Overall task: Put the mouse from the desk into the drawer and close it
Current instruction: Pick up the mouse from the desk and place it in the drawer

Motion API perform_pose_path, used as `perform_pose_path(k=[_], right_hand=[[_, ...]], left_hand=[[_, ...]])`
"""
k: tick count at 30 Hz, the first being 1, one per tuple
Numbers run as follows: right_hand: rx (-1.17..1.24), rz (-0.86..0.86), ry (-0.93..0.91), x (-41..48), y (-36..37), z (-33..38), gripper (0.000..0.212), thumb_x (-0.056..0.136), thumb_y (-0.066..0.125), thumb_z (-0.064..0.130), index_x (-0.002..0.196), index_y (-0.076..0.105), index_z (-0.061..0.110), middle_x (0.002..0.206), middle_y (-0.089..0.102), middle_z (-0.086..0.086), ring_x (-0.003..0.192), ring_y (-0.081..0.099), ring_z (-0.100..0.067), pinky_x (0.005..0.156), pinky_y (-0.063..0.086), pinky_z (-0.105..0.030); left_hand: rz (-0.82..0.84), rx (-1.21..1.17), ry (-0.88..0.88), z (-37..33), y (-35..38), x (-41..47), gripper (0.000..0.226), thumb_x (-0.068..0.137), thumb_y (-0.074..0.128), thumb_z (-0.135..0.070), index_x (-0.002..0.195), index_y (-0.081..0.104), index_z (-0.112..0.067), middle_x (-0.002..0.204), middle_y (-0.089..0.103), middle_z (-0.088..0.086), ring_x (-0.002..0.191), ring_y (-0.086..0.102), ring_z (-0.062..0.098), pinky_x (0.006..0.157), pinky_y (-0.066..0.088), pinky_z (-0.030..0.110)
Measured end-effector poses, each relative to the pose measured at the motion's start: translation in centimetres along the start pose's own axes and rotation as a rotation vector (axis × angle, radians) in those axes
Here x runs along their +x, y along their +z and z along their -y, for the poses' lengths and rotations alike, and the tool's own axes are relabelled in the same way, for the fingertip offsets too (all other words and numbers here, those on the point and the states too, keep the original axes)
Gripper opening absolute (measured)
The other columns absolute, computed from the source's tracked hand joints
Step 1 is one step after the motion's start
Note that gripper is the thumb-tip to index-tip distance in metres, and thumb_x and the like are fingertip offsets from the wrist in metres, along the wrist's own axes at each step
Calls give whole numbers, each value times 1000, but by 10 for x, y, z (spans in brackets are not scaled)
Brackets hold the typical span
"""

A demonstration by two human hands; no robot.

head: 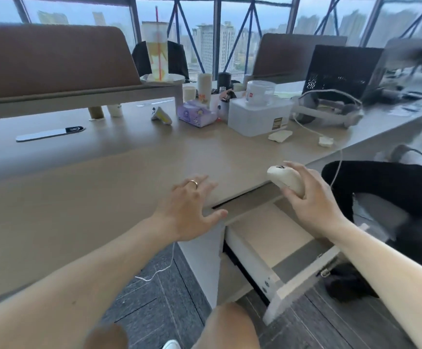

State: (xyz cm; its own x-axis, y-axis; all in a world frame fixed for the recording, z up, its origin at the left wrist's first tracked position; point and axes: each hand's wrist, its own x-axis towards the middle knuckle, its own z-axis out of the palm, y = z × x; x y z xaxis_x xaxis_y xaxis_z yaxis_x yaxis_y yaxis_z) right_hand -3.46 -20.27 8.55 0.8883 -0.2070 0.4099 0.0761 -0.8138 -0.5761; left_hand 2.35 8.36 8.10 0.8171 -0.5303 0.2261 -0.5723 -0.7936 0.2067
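Note:
A cream-white mouse (284, 178) is held in my right hand (310, 200), lifted just past the desk's front edge and above the back of the open drawer (268, 238). The drawer is pulled out under the desk (104, 197); its pale bottom looks bare. My left hand (192, 207) lies flat on the desk edge with fingers spread, a ring on one finger, its thumb near the drawer opening.
At the back of the desk stand a tissue pack (196, 117), a white box (257, 117), cups, a tall drink with a straw (157, 51) and a headset (328, 109) with a white cable. A seated person's dark legs (381, 187) are right of the drawer.

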Motion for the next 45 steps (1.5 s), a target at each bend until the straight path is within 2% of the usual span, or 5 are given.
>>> perform_pose_path(k=[5,15,26,31,45], right_hand=[[-40,41,124,-30,-18,-38,59,88,70,26,141,46,34,127,56,-1,109,52,-17,102,44,-45],[-149,284,299,-40,13,-61,66,87,69,25,146,40,31,133,49,-7,117,52,-27,99,42,-41],[-350,693,405,-15,85,-75,78,88,53,-1,155,23,27,141,28,-16,123,46,-36,97,48,-40],[-445,757,406,-9,107,-77,69,91,53,-1,151,28,22,146,21,-14,133,31,-40,106,42,-47],[-461,726,508,-12,126,-89,82,84,56,-6,152,23,26,145,19,-17,131,34,-40,93,45,-48]], left_hand=[[47,120,303,-64,36,6,79,90,47,-66,154,30,-24,163,30,4,150,20,20,122,20,38],[217,76,-30,-80,90,25,112,72,56,-80,154,21,-12,159,29,13,146,23,31,119,22,45],[36,191,54,-71,119,21,115,69,51,-82,153,22,-9,155,32,11,135,29,29,114,25,44],[18,221,71,-67,122,24,114,69,49,-84,151,24,-9,152,36,12,132,33,30,111,29,46],[26,244,68,-66,122,26,115,70,44,-87,152,24,-9,152,35,11,132,32,29,110,29,45]])
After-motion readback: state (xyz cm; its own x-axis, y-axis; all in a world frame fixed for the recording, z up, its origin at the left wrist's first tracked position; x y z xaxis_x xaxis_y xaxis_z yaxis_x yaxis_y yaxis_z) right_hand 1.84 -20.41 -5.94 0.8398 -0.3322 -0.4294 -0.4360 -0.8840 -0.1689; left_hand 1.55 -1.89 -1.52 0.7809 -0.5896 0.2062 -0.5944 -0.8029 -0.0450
